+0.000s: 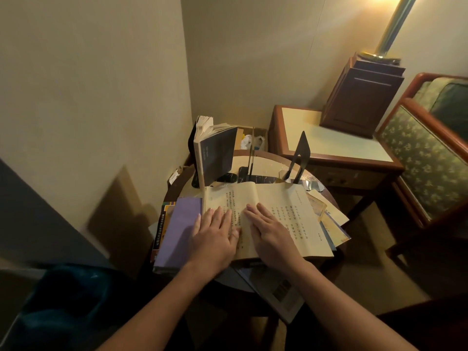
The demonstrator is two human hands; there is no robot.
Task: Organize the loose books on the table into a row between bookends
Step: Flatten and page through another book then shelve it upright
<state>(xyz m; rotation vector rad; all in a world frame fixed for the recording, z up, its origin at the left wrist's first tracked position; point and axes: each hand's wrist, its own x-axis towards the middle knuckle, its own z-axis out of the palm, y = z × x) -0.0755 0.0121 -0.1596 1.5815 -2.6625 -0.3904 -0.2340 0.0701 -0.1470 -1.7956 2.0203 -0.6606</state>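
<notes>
An open book [278, 198] with yellowed pages of printed text lies flat on the small round table [268, 158]. My left hand [215, 236] rests palm down on its left page, fingers spread. My right hand [271, 231] lies flat on the right page beside it. A purple-covered book [177, 229] sits to the left, on top of other books. A dark-covered book [217, 153] stands upright at the back left against a black bookend [193, 158]. Two more black bookends [300, 158] [251, 158] stand at the back of the table.
More loose books [334, 229] stick out under the open book on the right, and one [281, 295] hangs over the near edge. A side table [329, 138] with a brown box [362, 97] stands at right, an upholstered chair [425, 158] beyond. A cardboard box [253, 138] sits in the corner.
</notes>
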